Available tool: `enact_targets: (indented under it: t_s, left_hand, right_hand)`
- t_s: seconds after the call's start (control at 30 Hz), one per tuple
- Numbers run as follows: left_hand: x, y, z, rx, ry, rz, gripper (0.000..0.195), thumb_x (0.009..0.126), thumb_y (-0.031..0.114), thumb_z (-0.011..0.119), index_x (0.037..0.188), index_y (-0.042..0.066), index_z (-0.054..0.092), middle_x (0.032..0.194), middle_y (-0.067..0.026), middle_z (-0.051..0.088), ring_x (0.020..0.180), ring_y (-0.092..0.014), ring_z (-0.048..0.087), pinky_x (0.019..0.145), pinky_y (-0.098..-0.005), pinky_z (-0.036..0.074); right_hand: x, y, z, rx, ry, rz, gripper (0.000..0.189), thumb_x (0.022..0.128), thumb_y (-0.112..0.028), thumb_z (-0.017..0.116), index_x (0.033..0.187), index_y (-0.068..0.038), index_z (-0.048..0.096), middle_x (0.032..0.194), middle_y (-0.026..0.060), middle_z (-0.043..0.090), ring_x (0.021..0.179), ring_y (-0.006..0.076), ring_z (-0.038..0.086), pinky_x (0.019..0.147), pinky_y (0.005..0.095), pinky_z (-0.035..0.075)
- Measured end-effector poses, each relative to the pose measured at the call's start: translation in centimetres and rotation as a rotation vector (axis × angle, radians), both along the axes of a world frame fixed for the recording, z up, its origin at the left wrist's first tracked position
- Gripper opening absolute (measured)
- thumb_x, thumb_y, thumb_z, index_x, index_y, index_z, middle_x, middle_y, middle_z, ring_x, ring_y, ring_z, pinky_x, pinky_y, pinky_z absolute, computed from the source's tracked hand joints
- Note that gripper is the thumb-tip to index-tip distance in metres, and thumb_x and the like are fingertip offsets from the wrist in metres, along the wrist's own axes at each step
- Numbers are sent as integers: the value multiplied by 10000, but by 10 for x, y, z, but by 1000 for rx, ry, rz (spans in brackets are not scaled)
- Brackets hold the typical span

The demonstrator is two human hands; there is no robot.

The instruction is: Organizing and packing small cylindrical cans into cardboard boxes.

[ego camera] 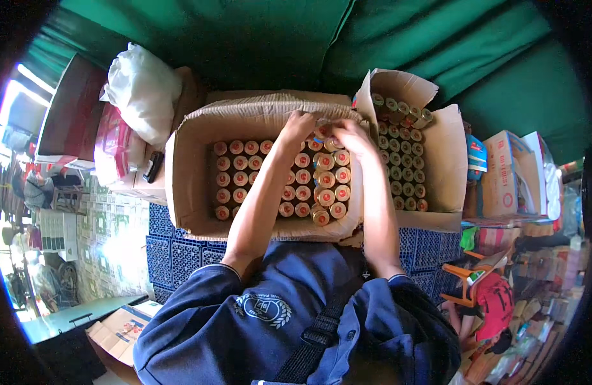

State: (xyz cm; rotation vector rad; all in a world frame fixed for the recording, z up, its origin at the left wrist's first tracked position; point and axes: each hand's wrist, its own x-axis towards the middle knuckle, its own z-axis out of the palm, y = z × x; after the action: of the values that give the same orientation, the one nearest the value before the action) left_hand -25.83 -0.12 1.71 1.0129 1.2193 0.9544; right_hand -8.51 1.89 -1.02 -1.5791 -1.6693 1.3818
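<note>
A large open cardboard box [185,168] lies in front of me with rows of small round cans [240,179] standing in it, their gold-rimmed ends up and red-centred. On its right side some cans rest on top of others. At the box's far right part, my left hand [302,126] and my right hand [348,134] are close together around one can [322,130]. My right hand's fingers grip it; whether my left fingers also hold it cannot be told. To the right, a second open cardboard box [445,168] holds more cans, several tipped at its far end.
Blue perforated plastic crates [180,257] show below the boxes. A white plastic bag [142,94] and a black tool or device [154,166] rest on boxes at left. Green fabric [276,43] hangs behind. A person in a pink shirt [495,303] is at lower right.
</note>
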Motion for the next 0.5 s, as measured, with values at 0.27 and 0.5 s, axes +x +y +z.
enact_targets:
  t_s: [0.27, 0.5]
  left_hand:
    - [-7, 7, -25, 55, 170, -174, 302, 914, 128, 475, 1157, 15, 615, 1003, -125, 670, 853, -180, 641, 697, -278, 522]
    - [-10, 14, -49, 82, 415, -256, 329, 915, 137, 482, 1213, 42, 584, 1107, -124, 661, 966, -219, 627, 807, -360, 494]
  right_hand:
    - [-7, 3, -39, 50, -194, -161, 343, 880, -218, 557, 1124, 13, 624, 1042, 116, 670, 944, 187, 599, 851, 307, 462]
    - [0, 10, -62, -101, -194, 7, 285, 879, -172, 544, 1070, 21, 632, 882, 42, 651, 743, 119, 550, 685, 267, 465]
